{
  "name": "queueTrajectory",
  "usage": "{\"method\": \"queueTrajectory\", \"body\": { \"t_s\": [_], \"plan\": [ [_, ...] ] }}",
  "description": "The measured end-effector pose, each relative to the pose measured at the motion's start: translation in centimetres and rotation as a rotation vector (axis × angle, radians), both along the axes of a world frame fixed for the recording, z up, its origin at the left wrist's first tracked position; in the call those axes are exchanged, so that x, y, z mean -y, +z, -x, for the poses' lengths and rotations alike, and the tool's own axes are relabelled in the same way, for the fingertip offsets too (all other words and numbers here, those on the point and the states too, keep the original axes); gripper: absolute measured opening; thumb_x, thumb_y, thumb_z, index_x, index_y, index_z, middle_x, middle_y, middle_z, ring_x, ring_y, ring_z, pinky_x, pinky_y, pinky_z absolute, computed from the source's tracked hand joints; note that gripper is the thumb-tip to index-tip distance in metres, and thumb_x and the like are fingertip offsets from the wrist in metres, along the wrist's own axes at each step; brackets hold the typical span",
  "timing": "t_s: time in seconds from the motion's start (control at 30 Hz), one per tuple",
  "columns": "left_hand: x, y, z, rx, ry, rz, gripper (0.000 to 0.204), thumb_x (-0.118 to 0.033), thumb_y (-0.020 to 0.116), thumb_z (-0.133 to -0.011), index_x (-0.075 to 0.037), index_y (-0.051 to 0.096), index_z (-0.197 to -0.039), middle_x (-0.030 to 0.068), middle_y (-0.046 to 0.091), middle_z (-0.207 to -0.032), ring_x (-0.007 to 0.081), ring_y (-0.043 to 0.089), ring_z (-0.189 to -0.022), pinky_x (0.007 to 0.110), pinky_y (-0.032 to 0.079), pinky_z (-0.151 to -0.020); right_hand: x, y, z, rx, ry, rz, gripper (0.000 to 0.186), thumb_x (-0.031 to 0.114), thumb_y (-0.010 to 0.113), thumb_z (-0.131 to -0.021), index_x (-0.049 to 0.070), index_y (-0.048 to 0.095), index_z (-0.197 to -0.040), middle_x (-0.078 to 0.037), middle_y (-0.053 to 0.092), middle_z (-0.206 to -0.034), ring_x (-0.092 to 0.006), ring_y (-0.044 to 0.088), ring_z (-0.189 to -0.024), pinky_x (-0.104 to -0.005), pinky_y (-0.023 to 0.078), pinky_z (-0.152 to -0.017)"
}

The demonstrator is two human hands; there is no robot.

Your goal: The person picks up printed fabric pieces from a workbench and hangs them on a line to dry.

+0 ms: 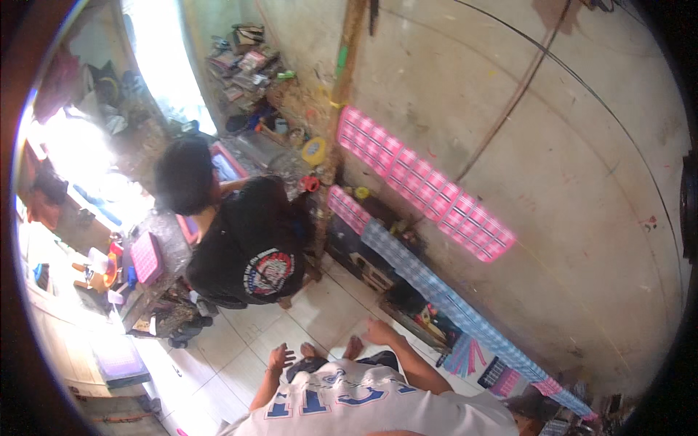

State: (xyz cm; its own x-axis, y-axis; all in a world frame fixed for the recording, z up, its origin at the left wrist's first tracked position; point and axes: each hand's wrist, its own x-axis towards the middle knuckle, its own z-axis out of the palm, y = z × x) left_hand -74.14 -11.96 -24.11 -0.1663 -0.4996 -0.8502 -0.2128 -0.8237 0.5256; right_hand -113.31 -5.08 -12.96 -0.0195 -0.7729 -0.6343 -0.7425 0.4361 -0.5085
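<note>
My left hand (281,357) hangs in front of my body above the tiled floor, its fingers spread and holding nothing. My right hand (379,333) is a little farther out to the right, nearest the low shelf along the wall. Its fingers look loosely stretched out, slightly blurred, with nothing visible in them. Pink checked cloth pieces (422,182) hang in a row on a line against the wall. Below them, a long row of blue checked cloth (436,287) hangs on a second line, with pink pieces at both ends. Both hands are apart from the cloth.
A person in a black shirt (243,247) sits at a cluttered workbench (171,240) ahead to the left. A pink basket-like tray (146,258) lies on it. A dark low shelf (378,272) runs along the right wall. White floor tiles (225,341) lie between.
</note>
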Motion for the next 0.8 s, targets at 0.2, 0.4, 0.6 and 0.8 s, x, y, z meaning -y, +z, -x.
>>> {"method": "queueTrajectory", "body": {
  "t_s": [0.2, 0.4, 0.6, 0.8],
  "plan": [
    [-4.9, -0.5, -6.6, 0.019, 0.264, 0.010, 0.054, -0.041, 0.043, -0.091, 0.001, 0.041, -0.124, 0.0185, 0.060, -0.110, 0.0302, 0.063, -0.089, 0.042, 0.050, -0.074, 5.1, 10.1, -8.8, 0.491, 0.530, 0.032, 0.047, 0.026, 0.064, -0.079, 0.000, 0.054, -0.116, -0.017, 0.061, -0.109, -0.0291, 0.060, -0.101, -0.0351, 0.049, -0.082],
    [-10.4, -1.7, -14.9, 0.105, 0.456, -0.088, 0.055, -0.042, 0.042, -0.091, 0.001, 0.040, -0.125, 0.0172, 0.061, -0.102, 0.0294, 0.061, -0.082, 0.041, 0.048, -0.069, 14.1, 21.0, -13.6, 1.653, 0.523, 0.277, 0.020, 0.016, 0.058, -0.086, -0.001, 0.063, -0.095, -0.019, 0.059, -0.109, -0.0260, 0.060, -0.094, -0.0369, 0.048, -0.083],
    [-18.1, -3.7, -23.6, 0.049, 0.714, -0.044, 0.048, -0.041, 0.041, -0.091, 0.002, 0.051, -0.112, 0.0148, 0.064, -0.080, 0.0247, 0.058, -0.057, 0.035, 0.048, -0.053, 16.8, -0.5, -25.0, -0.165, 0.702, 0.300, 0.024, 0.012, 0.061, -0.076, 0.003, 0.066, -0.098, -0.013, 0.066, -0.091, -0.0235, 0.062, -0.077, -0.0394, 0.049, -0.065],
    [-29.9, -4.3, -29.8, 0.066, 1.276, 0.051, 0.047, -0.038, 0.044, -0.091, -0.002, 0.045, -0.121, 0.0125, 0.061, -0.101, 0.0207, 0.062, -0.072, 0.033, 0.049, -0.059, 5.6, -9.9, -35.8, 0.248, 0.844, -0.148, 0.030, 0.018, 0.061, -0.080, -0.001, 0.064, -0.103, -0.012, 0.067, -0.095, -0.0223, 0.065, -0.080, -0.0330, 0.053, -0.069]
  ]
}}
